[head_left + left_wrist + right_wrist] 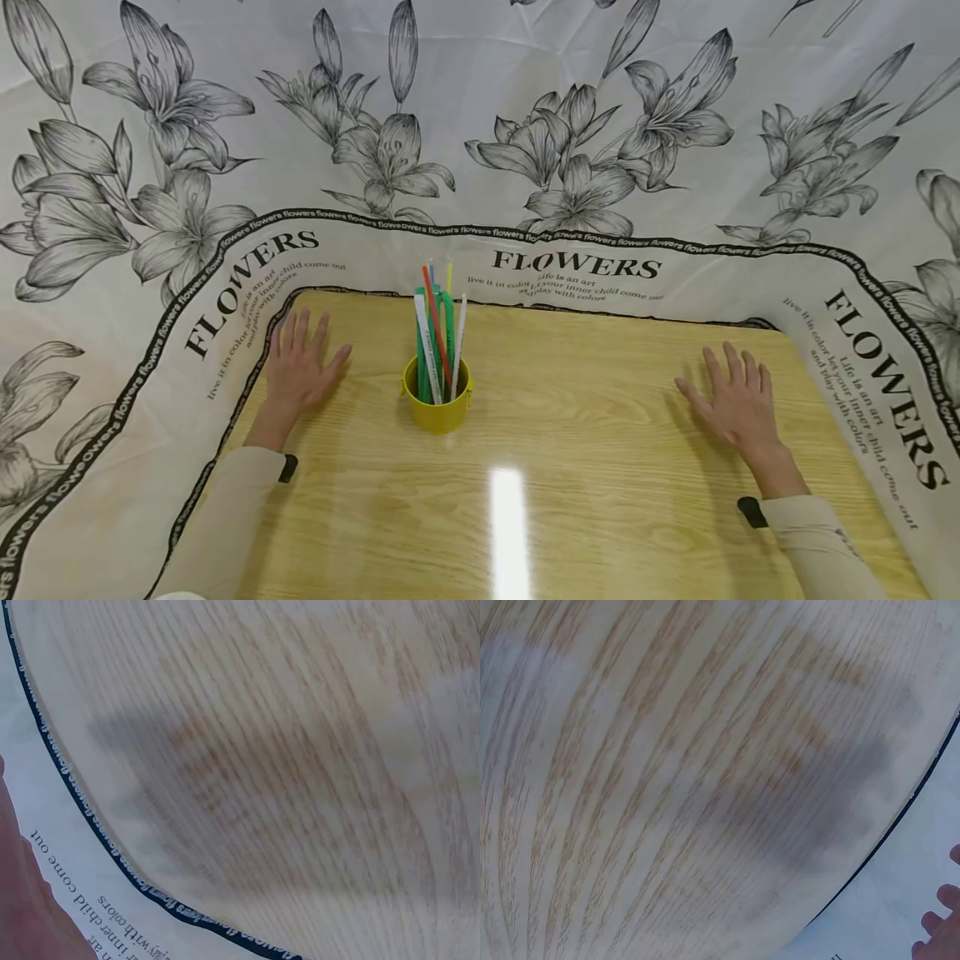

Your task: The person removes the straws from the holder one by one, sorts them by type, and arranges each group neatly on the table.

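We see white cloth printed with black flowers point(480, 50) bordering the pale wood-grained table point(600, 433). The left hand point(302, 367) is near the far-left corner, the right hand point(738, 408) near the right edge; both have fingers spread. Between them, we find the small round yellow bucket point(438, 418) toward the far edge, apart from all fingers, nearer the left thumb, holding slim multicoloured sticks point(435, 333).

Wrist views, partly cropped.
Left hand point(30, 907) is cut off at lower left, right hand point(943, 939) at lower right.
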Demonstrator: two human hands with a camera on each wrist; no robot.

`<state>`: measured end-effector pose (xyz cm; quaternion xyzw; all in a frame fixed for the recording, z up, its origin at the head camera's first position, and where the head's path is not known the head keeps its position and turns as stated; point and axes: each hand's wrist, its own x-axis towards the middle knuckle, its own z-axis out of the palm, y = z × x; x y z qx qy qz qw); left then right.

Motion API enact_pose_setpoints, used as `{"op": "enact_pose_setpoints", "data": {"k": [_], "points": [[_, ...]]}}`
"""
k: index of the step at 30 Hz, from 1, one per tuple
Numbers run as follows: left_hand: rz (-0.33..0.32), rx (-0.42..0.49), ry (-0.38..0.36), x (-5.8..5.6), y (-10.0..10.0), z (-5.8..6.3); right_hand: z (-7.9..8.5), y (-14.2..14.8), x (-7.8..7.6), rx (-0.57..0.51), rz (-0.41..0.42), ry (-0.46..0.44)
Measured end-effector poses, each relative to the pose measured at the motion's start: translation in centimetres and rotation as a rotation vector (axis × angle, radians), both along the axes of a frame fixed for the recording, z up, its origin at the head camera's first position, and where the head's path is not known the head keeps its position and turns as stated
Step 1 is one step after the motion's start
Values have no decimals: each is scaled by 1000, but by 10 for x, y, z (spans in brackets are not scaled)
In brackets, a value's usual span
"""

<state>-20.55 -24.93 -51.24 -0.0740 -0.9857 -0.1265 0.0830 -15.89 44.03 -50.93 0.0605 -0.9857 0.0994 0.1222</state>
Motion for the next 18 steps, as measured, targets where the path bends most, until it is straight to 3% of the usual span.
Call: {"op": "enact_pose_setpoints", "data": {"k": [12, 18], "points": [[23, 70, 220, -4, 12, 13, 11, -16, -4, -22, 103, 374], [57, 171, 185, 0, 21, 23, 21, -23, -6, -50, 165, 452]]}}
